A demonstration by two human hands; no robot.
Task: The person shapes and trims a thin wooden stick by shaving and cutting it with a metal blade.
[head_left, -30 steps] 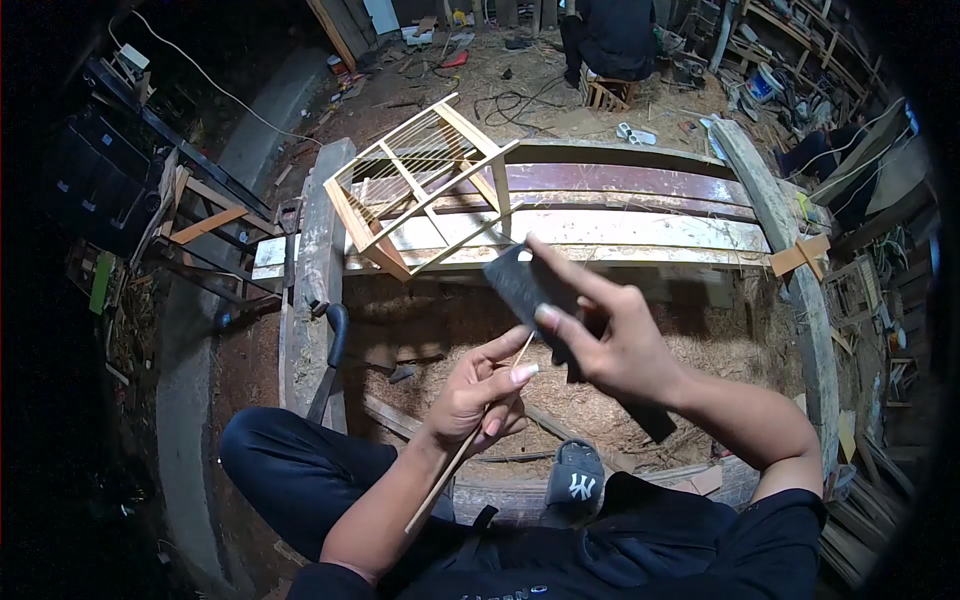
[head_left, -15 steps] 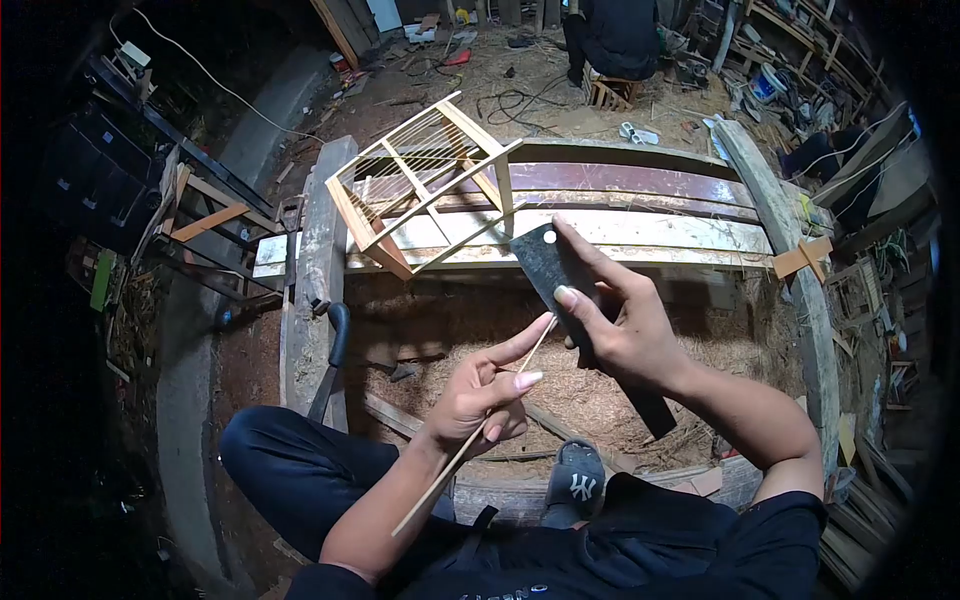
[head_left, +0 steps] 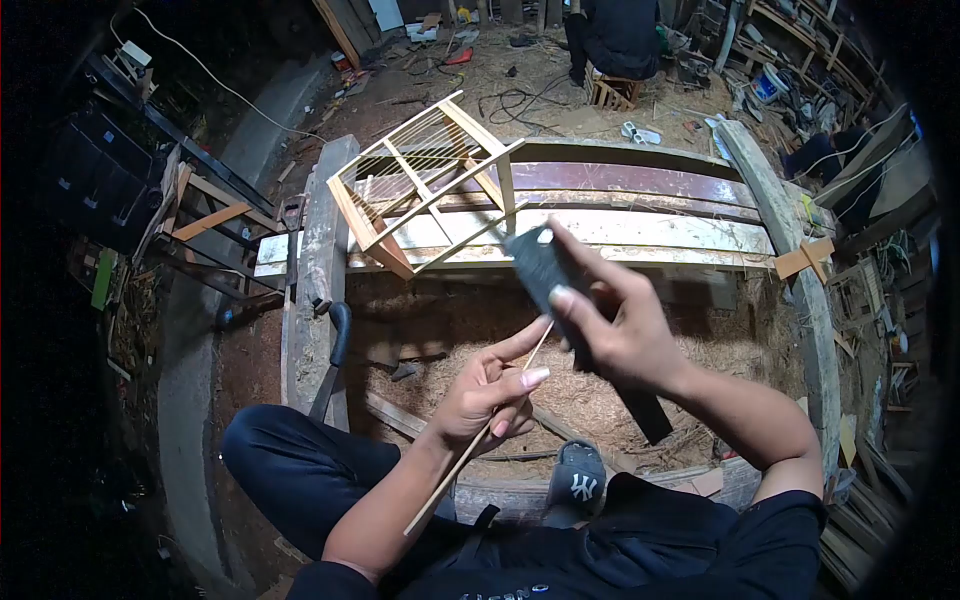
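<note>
My left hand (head_left: 490,395) is closed around a thin wooden stick (head_left: 440,498), pinching it between thumb and fingers. The stick slants from near my forearm up to the blade. In my right hand (head_left: 630,325) is a dark, broad-bladed knife (head_left: 540,262) with a round hole near its upper end. My fingers wrap its middle, and its lower end points down to the right. The stick's upper tip meets the knife's edge or lies just beside it; blur hides which. Beyond my hands, a wooden frame strung with thin rods (head_left: 425,190) sits tilted on the bench.
The slatted bench (head_left: 640,230) spans between two thick beams. A saw with a dark handle (head_left: 340,335) leans at the left beam (head_left: 315,260). Wood shavings (head_left: 690,350) cover the ground below. Another person (head_left: 617,40) sits on a small stool at the back.
The knife has shifted slightly left and is blurred with motion. The stick's lower end has moved a little to the right. The wooden frame stays in place.
</note>
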